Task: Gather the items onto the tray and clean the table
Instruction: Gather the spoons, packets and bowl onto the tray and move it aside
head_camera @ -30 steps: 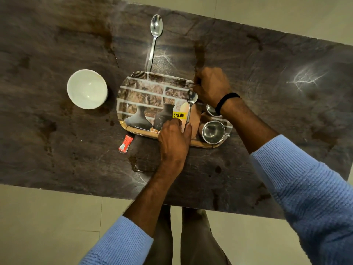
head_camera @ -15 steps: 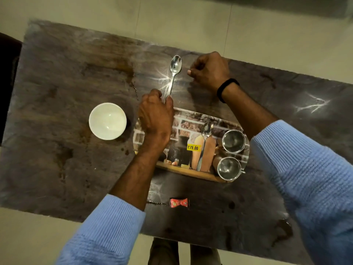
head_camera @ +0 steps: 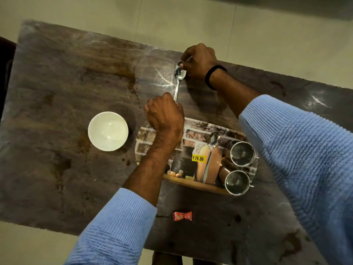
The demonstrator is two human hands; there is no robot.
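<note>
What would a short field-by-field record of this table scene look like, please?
tray: printed, with a yellow price sticker
on tray: near spoon; far steel cup; near steel cup
off tray: white bowl left of the tray; far spoon beyond it; red sachet nearer the person
right hand: pinches the far spoon's bowl end
left hand: curled at the far spoon's handle end; grip hidden
table: stained, not yet wiped

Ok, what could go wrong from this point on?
The right hand seems to pinch the loose spoon by its smooth bowl; it could slip. The two steel cups stand on the tray, close beside the right sleeve, which might knock them. The red sachet lies near the table edge and could be swept off.
</note>
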